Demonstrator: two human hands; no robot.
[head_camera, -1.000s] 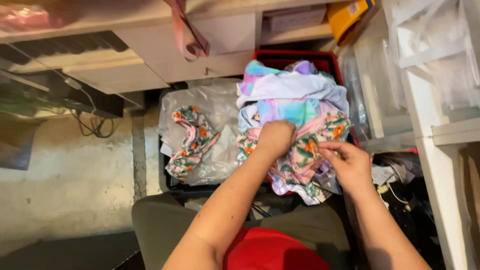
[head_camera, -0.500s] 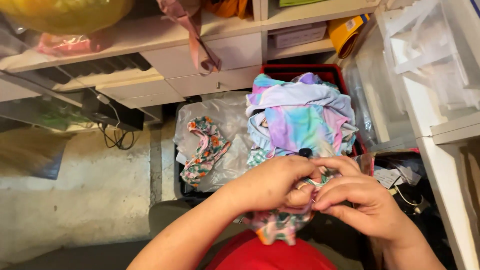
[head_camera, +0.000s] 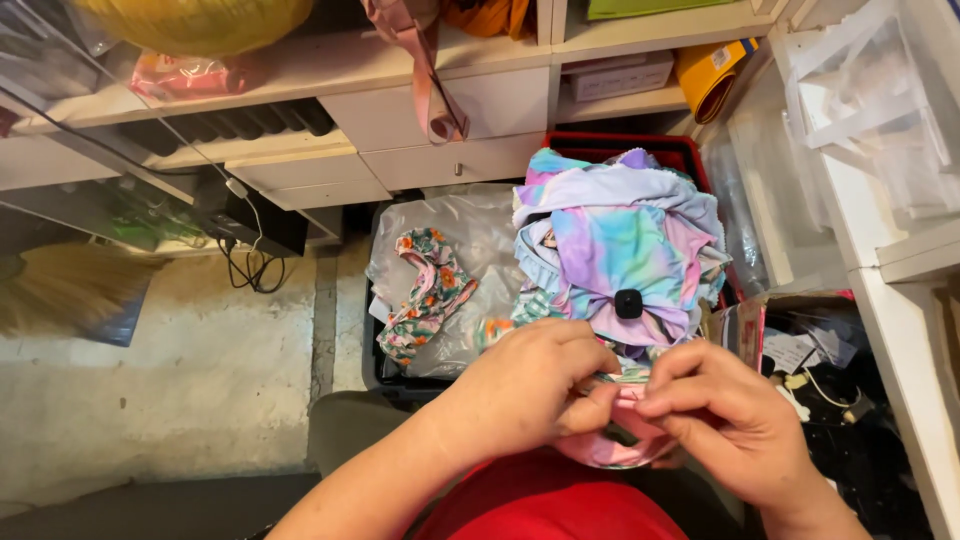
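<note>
Evidently one pink garment (head_camera: 612, 448) is pinched between left hand (head_camera: 520, 395) and right hand (head_camera: 735, 420), both grips closed; the pastel pile (head_camera: 620, 245) remains unhandled.

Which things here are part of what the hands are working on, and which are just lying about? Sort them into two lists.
In hand:
- left hand and right hand, pinching a small pink garment
- pastel tie-dye garment pile
- floral garment in clear bag

Lying about:
- broom
- yellow roll
- pink strap
- black cables

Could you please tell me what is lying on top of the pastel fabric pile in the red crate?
A small black tag sits on the pastel fabric pile. The pile hides the inside of the red crate.
</note>
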